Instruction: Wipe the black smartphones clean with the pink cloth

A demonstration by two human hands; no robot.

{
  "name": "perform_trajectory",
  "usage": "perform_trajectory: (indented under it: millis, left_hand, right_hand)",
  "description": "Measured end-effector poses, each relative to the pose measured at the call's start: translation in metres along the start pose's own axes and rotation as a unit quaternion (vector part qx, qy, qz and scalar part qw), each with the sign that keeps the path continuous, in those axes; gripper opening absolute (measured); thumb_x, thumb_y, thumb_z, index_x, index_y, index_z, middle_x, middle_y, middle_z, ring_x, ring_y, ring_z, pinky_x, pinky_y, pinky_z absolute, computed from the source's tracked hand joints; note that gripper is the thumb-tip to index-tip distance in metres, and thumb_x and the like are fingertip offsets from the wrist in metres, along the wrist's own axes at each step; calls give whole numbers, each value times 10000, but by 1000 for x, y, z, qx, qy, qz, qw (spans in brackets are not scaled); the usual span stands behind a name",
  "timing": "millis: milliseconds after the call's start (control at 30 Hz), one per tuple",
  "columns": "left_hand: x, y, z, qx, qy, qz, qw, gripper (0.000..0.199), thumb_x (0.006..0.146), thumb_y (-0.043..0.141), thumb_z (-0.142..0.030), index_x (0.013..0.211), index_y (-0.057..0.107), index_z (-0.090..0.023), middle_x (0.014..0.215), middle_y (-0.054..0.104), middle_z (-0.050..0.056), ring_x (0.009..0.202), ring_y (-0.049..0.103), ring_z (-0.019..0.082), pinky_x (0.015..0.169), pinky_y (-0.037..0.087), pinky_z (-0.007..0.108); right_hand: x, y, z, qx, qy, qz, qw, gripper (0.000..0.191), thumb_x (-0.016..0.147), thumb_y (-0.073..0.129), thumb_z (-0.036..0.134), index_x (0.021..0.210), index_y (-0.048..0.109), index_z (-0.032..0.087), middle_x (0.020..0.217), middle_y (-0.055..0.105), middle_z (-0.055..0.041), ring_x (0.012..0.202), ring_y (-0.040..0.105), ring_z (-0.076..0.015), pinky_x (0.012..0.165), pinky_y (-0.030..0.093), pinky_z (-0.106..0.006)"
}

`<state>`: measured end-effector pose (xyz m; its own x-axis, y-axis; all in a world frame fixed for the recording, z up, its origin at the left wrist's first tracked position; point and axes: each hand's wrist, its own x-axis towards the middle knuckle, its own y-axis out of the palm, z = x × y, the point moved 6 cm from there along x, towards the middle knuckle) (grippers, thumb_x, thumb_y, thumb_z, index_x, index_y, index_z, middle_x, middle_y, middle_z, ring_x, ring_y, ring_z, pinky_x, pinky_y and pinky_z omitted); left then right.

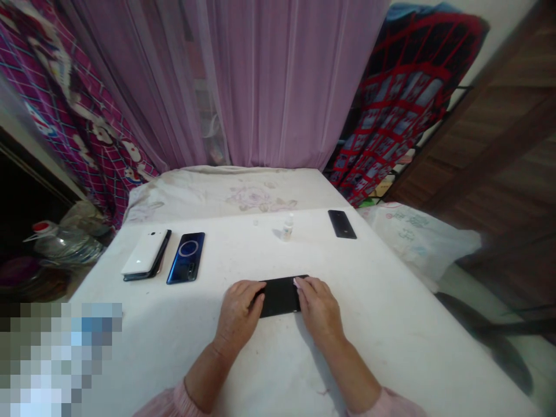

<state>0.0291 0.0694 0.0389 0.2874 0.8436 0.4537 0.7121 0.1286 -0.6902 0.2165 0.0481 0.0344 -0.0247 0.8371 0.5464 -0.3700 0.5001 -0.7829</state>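
A black smartphone (280, 296) lies sideways on the white cloth, its dark glossy face up. My left hand (240, 310) is closed round its left end, thumb along the near side and fingers at the far edge. At the other end, my right hand (319, 306) has its fingers bent together over the phone. A small white piece (297, 282), perhaps cotton or tissue, shows at the right fingertips; most of it is hidden. Beyond the phone stands a small white bottle (287, 229), with a tiny whitish cap-like thing (255, 222) to its left.
On the left lie a stack of phones topped by a white one (145, 253) and a blue phone (186, 259) with a ring on its back. A dark phone (342, 224) lies near the right table edge. Beside the table are a plastic bag (417, 231) and a clear jug (69, 243).
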Motion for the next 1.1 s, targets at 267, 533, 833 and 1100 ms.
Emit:
perform_trajectory:
  millis: [267,533,833,1100]
  left_hand:
    - [-1,2,5,-21,-4,0,1000,241,885,489,-207,1063,652,-220,968,700,67,915,634,215,819,521,390]
    - [-2,5,6,-24,-19,8,999,248,882,485,-208,1065,652,-227,978,700,68,920,632,214,829,522,403]
    - [-7,16,13,83,-10,39,996,427,840,598,-304,1256,541,-223,1228,636,98,1186,535,307,1031,375,547]
    - [-10,24,2,96,14,135,986,748,735,733,-486,1355,445,-182,1293,586,136,1229,493,330,1103,245,556]
  right_hand:
    - [1,2,-12,62,42,-17,997,233,884,468,158,990,670,207,909,676,-68,840,599,-201,768,502,-338]
    - [1,-3,-5,34,28,-23,999,218,934,473,233,872,680,207,870,655,-64,818,582,-189,749,482,-319]
    - [5,-3,-20,4,48,-45,998,262,949,457,266,896,708,209,870,678,-61,795,586,-191,744,479,-320]
    - [10,5,-5,2,36,-1,999,241,929,483,208,919,723,198,871,671,-60,798,566,-193,741,465,-314]
